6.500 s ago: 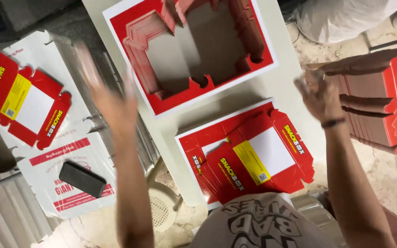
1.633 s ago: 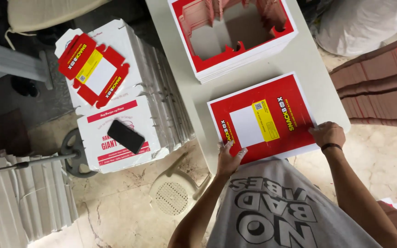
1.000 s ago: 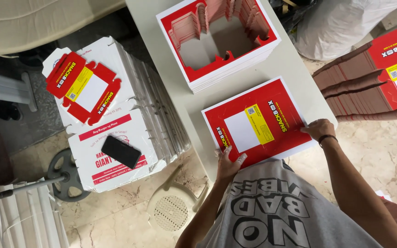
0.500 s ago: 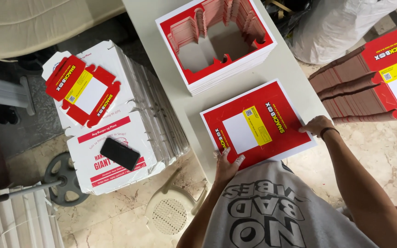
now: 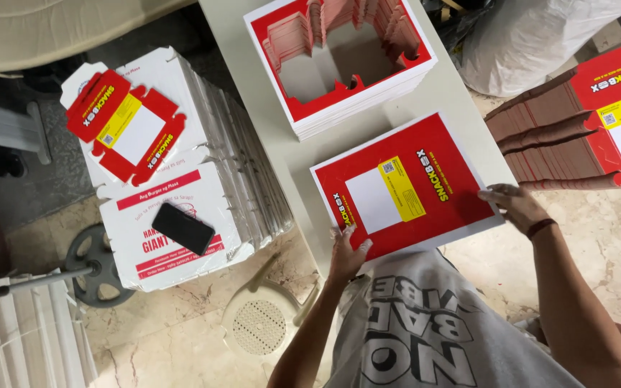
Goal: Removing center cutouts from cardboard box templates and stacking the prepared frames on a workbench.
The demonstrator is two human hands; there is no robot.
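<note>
The left hand (image 5: pixel 346 251) and right hand (image 5: pixel 515 206) are pressed, fingers clasping, onto opposite edges of the red sheet stack (image 5: pixel 404 188), which is laid on the white table (image 5: pixel 267 122).

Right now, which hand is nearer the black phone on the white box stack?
Left. The left hand grips the red cardboard sheet at its near-left corner, toward the black phone; the right hand holds the sheet's far edge.

Printed card on a smooth table

The red card sheet (image 5: pixel 405 188) looks glossy; the white table (image 5: pixel 267 108) is smooth and matt; at seven o'clock, the floor (image 5: pixel 181 338) is polished, veined stone.
</note>
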